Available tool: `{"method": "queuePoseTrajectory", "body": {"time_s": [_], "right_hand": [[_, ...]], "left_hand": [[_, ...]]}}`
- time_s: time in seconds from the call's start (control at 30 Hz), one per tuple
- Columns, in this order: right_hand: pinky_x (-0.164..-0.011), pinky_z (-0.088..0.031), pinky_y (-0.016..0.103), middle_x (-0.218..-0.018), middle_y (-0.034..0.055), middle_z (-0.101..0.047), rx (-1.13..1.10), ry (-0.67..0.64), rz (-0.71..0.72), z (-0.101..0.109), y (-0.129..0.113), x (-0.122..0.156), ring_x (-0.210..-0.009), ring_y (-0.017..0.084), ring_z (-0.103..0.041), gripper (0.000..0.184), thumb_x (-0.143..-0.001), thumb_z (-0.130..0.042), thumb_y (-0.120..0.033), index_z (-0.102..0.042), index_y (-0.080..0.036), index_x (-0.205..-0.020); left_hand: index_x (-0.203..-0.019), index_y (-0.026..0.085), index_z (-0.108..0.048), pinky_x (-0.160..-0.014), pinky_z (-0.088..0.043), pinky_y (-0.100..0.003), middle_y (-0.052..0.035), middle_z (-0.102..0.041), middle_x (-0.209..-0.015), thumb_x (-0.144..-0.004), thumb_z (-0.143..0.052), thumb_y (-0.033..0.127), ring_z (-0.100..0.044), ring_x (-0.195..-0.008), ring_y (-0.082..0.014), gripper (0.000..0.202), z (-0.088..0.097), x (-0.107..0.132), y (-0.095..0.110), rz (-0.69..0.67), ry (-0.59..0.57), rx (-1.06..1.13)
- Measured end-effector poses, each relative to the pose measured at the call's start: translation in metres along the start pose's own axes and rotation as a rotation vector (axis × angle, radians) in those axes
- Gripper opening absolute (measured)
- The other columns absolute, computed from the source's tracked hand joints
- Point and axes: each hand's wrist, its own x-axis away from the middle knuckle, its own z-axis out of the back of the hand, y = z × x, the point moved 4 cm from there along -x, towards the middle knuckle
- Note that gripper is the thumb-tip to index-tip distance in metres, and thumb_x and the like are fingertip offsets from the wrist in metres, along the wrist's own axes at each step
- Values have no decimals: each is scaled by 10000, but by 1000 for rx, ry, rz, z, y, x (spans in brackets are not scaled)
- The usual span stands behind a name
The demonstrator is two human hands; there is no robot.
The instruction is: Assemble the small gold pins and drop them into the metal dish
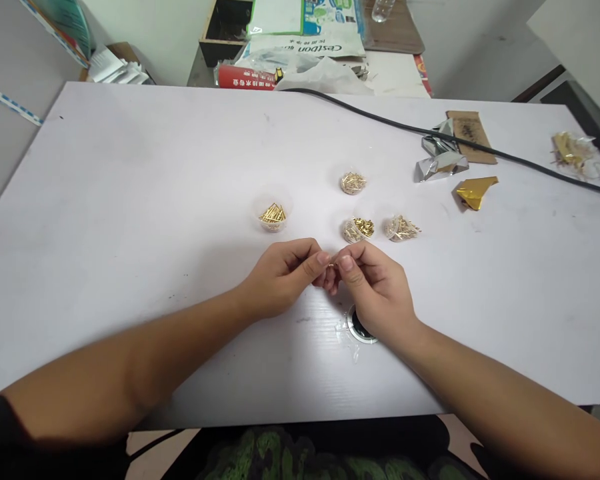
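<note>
My left hand (286, 277) and my right hand (380, 283) meet above the middle of the white table (130, 167). Both are closed in a pinch, thumb against fingers, on a small gold-coloured metal piece (332, 265); most of it is hidden by the fingertips. Beyond my left hand stands a clear round cup (266, 224) with thin gold pins (274, 213) in it. Past my right hand are a small cup of gold pieces (363, 228), another of pale gold pins (403, 229), and a third (353, 182) farther back.
A black cable (395, 125) crosses the table's far right. Near it lie crumpled silver foil (443, 165), gold foil (475, 193), a brown cardboard piece (473, 137) and a clear bag (575, 152). A round cable hole (360, 325) sits under my right wrist.
</note>
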Motion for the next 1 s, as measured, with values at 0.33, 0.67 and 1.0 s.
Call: {"method": "queuePoseTrajectory", "body": {"time_s": [0.33, 0.67, 1.0], "right_hand": [[-564, -425, 249, -613, -18, -534, -135, 18, -37, -10, 10, 2, -593, 105, -528, 328, -986, -518, -341, -484, -182, -701], [-568, -397, 251, -619, -21, -498, -164, 16, -64, -11, 11, 1, -609, 106, -503, 353, -1000, -487, -375, -485, -184, -703], [-585, -396, 260, -630, -24, -466, -146, 17, -59, -11, 13, 0, -634, 116, -497, 354, -994, -492, -384, -479, -188, -700]], "left_hand": [[-648, 138, -510, -599, -541, -246, -8, -597, -597, -905, -594, 463, -636, -602, -122, 423, 0, -2, -3, -26, -3, 35], [-668, 133, -519, -626, -542, -245, -22, -614, -632, -913, -588, 450, -643, -635, -122, 406, 0, -2, -4, -7, -19, 24], [-668, 134, -514, -628, -530, -228, -14, -604, -631, -906, -598, 457, -633, -637, -110, 410, 2, -2, -2, -2, 2, -3]]}}
